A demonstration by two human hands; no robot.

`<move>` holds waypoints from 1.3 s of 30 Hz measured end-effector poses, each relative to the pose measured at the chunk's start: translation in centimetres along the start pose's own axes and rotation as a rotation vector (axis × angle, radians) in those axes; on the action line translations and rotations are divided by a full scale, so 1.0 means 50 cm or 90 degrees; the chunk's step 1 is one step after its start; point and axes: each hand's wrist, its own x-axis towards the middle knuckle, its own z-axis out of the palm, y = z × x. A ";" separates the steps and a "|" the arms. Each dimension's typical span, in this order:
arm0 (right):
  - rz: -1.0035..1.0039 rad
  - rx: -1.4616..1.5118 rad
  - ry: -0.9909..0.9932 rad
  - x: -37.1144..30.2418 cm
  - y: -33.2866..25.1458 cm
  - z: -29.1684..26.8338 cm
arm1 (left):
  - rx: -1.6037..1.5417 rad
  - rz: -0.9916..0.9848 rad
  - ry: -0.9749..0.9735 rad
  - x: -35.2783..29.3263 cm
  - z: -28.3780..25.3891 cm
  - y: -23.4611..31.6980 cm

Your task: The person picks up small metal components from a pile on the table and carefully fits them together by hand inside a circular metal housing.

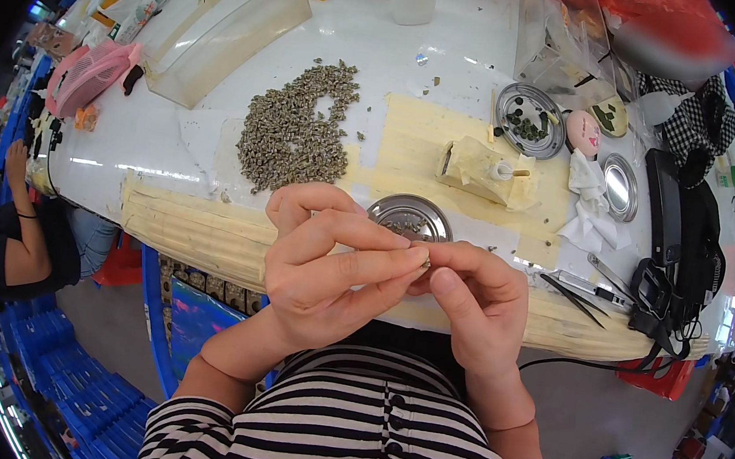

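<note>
Centrally, a tiny piece (425, 262) is pinched by fingertips of the left hand (329, 266) and right hand (482, 307), near a metal dish (414, 202) of small bits (403, 229), while dark green pieces (532, 129) are held in a round tray (520, 95).

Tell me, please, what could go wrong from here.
The tiny piece where the left hand and right hand meet could slip and get lost. The loose pile of small metallic pieces might scatter if bumped. The black tweezers, lying near the table edge, could be knocked off.

Workshop: white bench (375, 58), heap of small parts (283, 146), tweezers (559, 286).
</note>
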 end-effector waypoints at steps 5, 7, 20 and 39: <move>-0.047 -0.064 0.044 -0.003 0.000 0.005 | 0.023 0.002 0.014 0.001 0.006 0.005; -0.183 -0.283 0.036 -0.002 0.004 0.000 | 0.031 -0.012 0.019 0.000 0.007 0.010; -0.065 -0.101 -0.008 -0.004 -0.003 -0.001 | 0.068 0.004 0.016 -0.003 -0.004 0.013; -0.483 -0.629 0.027 0.010 0.006 0.009 | 0.040 -0.012 0.010 0.002 0.006 0.010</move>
